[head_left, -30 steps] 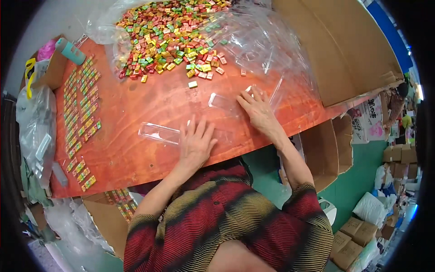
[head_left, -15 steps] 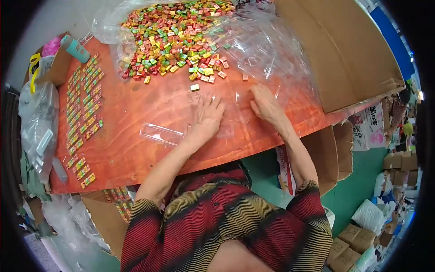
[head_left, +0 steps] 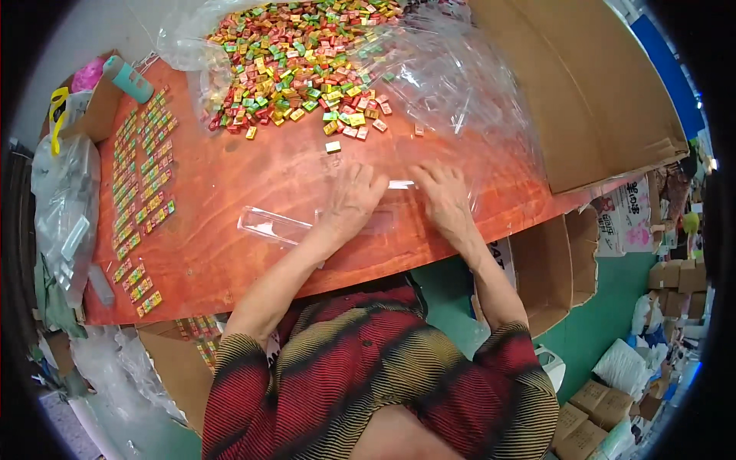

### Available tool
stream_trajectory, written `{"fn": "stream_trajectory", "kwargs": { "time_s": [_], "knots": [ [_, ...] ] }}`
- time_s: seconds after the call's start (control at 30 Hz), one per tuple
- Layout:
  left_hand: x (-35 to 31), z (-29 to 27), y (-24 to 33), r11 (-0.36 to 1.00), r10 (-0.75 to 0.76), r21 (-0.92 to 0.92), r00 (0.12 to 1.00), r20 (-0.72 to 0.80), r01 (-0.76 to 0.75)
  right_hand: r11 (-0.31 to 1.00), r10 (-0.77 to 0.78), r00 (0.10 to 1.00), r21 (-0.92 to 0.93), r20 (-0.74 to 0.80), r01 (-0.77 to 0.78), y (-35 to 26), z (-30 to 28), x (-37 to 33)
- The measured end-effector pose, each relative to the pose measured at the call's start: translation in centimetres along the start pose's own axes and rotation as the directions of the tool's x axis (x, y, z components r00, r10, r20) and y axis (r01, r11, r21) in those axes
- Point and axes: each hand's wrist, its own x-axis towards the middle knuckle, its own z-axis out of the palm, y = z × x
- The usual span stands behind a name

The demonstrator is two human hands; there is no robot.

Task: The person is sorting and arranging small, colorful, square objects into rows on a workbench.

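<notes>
A small clear plastic piece (head_left: pixel 400 185) shows as a bright strip between my two hands over the table. My left hand (head_left: pixel 354 198) has its fingers bent at the left end of this piece, thumb pointing right. At the other end, my right hand (head_left: pixel 445 199) curls its fingers in the same way. The fingertips partly cover the piece, so its full shape is hidden. A long clear plastic tray (head_left: pixel 274 226) lies left of my left forearm. Just beyond my left hand sits a single yellow-wrapped block (head_left: pixel 333 147), apart from the big pile of small coloured blocks (head_left: pixel 295 65).
Rows of coloured block sets (head_left: pixel 146 172) lie along the table's left side. Clear plastic sheeting (head_left: pixel 452 77) covers the pile's right part, beside a large cardboard box (head_left: pixel 583 92). A teal bottle (head_left: pixel 129 80) leans at the far left. Open cartons (head_left: pixel 540 264) stand below the right edge.
My right hand has come nearer and slightly left, toward my left hand. Fingers of my left hand have gone from stretched to bent. The clear piece now lies between both hands.
</notes>
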Motion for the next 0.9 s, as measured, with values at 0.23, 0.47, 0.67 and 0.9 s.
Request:
{"fn": "stream_trajectory", "kwargs": {
  "time_s": [0.23,0.47,0.67,0.9],
  "knots": [
    [-1.2,0.6,-0.6,0.985,-0.011,-0.171,1.0,-0.008,0.009,0.991,0.009,0.992,0.128,0.13,-0.026,-1.4,0.6,-0.7],
    [-4.7,-4.5,2.5,0.961,-0.221,0.179,0.974,0.038,0.211,0.98,-0.026,0.998,0.199,0.054,0.015,-2.6,2.8,3.1],
    [-9.1,-5.2,0.8,0.781,-0.624,0.273,0.718,0.308,0.562,0.997,-0.066,0.994,0.046,0.086,0.063,-1.8,5.6,3.0],
    [-10.3,-5.8,2.3,0.747,-0.653,0.266,0.747,0.124,0.609,1.0,-0.006,0.979,0.026,0.203,0.0,-6.4,1.2,-0.4]
  ]
}}
